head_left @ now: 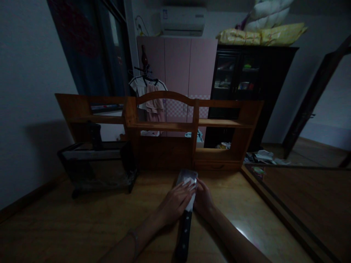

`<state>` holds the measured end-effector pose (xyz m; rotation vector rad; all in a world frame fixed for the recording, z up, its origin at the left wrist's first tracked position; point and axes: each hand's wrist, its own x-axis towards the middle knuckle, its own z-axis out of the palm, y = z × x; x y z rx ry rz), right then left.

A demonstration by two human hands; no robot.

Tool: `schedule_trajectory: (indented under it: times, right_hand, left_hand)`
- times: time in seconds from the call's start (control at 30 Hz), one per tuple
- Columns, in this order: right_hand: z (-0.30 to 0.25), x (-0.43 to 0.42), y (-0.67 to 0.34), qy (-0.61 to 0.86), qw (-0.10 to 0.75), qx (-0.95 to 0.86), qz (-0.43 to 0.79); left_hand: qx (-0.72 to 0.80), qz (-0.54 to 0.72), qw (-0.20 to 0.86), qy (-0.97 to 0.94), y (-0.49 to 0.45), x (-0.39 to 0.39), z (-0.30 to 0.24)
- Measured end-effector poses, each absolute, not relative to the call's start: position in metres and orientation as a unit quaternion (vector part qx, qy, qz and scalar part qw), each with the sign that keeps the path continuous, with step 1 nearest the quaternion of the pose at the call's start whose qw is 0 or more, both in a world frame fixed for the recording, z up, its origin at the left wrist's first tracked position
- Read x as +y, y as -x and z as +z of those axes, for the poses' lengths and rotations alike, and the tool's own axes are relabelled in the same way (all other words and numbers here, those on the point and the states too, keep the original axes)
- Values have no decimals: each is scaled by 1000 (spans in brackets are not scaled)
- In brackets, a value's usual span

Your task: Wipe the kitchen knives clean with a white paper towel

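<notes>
A kitchen knife with a broad, cleaver-like blade and a black riveted handle (185, 230) lies over the wooden tabletop, its handle pointing toward me. My left hand (175, 199) lies across the blade, fingers together, pressing a crumpled white tissue (188, 180) onto the metal. From the right side, my right hand (204, 199) grips the blade's edge region, with its fingers partly hidden behind the knife. The blade's far end shows beyond my left fingertips; its middle is covered by that hand and the tissue.
A dark glass-sided case (95, 171) with a black object on top stands at left on the table (109, 223). A wooden shelf unit (164, 126) spans the table's back. At right runs a raised wooden edge (274, 212). Wardrobes (177, 65) stand behind.
</notes>
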<state>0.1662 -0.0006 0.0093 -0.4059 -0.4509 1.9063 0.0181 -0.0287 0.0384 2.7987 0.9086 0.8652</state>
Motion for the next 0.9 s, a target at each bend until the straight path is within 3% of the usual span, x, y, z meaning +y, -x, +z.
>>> schedule_trajectory:
  times: [0.2, 0.73, 0.9]
  right_hand:
    - [1, 4, -168, 161, 535, -206, 804]
    - [20, -9, -165, 239, 545, -209, 776]
    - [15, -6, -165, 217, 557, -192, 778]
  left_hand:
    - [306, 256, 24, -917, -19, -28, 32]
    - [469, 360, -17, -807, -9, -9, 17]
    - [383, 331, -28, -862, -16, -21, 23]
